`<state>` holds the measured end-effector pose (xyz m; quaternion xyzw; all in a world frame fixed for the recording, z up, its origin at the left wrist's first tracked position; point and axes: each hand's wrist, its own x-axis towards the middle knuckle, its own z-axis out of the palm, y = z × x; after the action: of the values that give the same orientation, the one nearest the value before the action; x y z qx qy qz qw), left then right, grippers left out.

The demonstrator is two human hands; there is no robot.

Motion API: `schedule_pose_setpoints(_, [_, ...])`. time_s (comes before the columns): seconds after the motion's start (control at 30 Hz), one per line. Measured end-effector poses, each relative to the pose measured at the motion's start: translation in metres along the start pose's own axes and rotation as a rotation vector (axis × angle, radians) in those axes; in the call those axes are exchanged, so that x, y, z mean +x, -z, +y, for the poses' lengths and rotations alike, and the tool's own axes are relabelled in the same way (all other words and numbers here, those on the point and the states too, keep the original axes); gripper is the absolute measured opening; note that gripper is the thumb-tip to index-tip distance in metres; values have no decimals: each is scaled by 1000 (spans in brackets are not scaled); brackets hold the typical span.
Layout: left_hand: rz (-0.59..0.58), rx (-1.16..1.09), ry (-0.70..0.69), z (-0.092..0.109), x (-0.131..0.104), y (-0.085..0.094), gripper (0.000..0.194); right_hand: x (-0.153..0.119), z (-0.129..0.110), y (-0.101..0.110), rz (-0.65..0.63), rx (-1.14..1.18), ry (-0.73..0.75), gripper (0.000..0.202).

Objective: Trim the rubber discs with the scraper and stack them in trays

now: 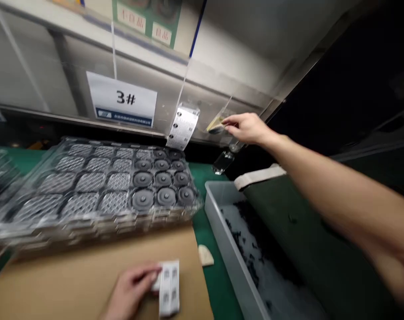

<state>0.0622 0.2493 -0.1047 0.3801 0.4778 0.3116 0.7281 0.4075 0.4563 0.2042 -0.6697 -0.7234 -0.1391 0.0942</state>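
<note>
My left hand (131, 286) is low in the picture over the brown cardboard (78, 275), its thumb and fingers pinching a strip of white printed labels (169, 289). My right hand (244, 127) reaches far forward to a clear holder on the metal panel, fingers closed on a small flat yellowish piece with a dark part (216, 126). Just left of it, a sheet of white labels (183, 127) stands in another clear holder. Left of centre lies a stack of clear trays (122, 218), with round dark parts (143, 198) in the right-hand compartments and patterned pieces in the others.
A grey plastic bin (222, 231) with small black bits stands at the right, a dark green object (288, 218) beside it. A cream wedge-shaped piece (206, 255) lies on the green mat (218, 284). A "3#" sign (122, 98) hangs on the metal panel behind the trays.
</note>
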Motion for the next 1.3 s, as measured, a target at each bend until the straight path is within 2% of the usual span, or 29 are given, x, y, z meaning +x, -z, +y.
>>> schedule_pose_setpoints(0.03, [58,-157,22,1,-2,-1,31,-19,-15,6,-62,42,39,30])
schedule_pose_setpoints(0.13, [177,-284,26,7,-22,-6,33,-85,-62,17,-256,171,129,28])
schedule_pose_setpoints(0.2, [219,-318,-27,17,-45,-13,50,-135,-94,18,-415,285,159,29])
schedule_pose_setpoints(0.27, [237,-350,-113,31,-73,-23,65,-186,-124,13,-565,431,135,34])
schedule_pose_setpoints(0.37, [237,-386,-226,46,-114,-41,72,-250,-159,0,-731,692,41,48])
schedule_pose_setpoints(0.43, [226,-392,-284,50,-135,-50,74,-279,-174,-6,-827,915,-6,47])
schedule_pose_setpoints(0.5, [214,-388,-334,49,-152,-56,76,-299,-183,-8,-861,1129,-49,34])
schedule_pose_setpoints(0.57, [212,-395,-358,47,-165,-61,78,-312,-189,-6,-833,1249,-78,25])
schedule_pose_setpoints(0.67, [198,-403,-350,41,-180,-66,86,-324,-194,3,-751,1258,-73,24])
schedule_pose_setpoints(0.8, [129,-355,-306,35,-191,-78,115,-339,-197,12,-529,1101,-28,20])
schedule_pose_setpoints(0.9, [102,-363,-317,31,-192,-86,119,-348,-196,13,-433,976,-5,16])
schedule_pose_setpoints(1.0, [81,-369,-337,29,-190,-86,110,-350,-190,12,-504,1096,-63,25])
schedule_pose_setpoints(1.1, [23,-294,-318,29,-187,-83,102,-341,-177,14,-595,1203,-116,47])
schedule_pose_setpoints(1.17, [-29,-231,-310,30,-186,-82,98,-331,-168,18,-638,1202,-90,57])
schedule_pose_setpoints(1.3, [-136,-157,-319,32,-183,-83,88,-315,-158,24,-778,1142,21,55])
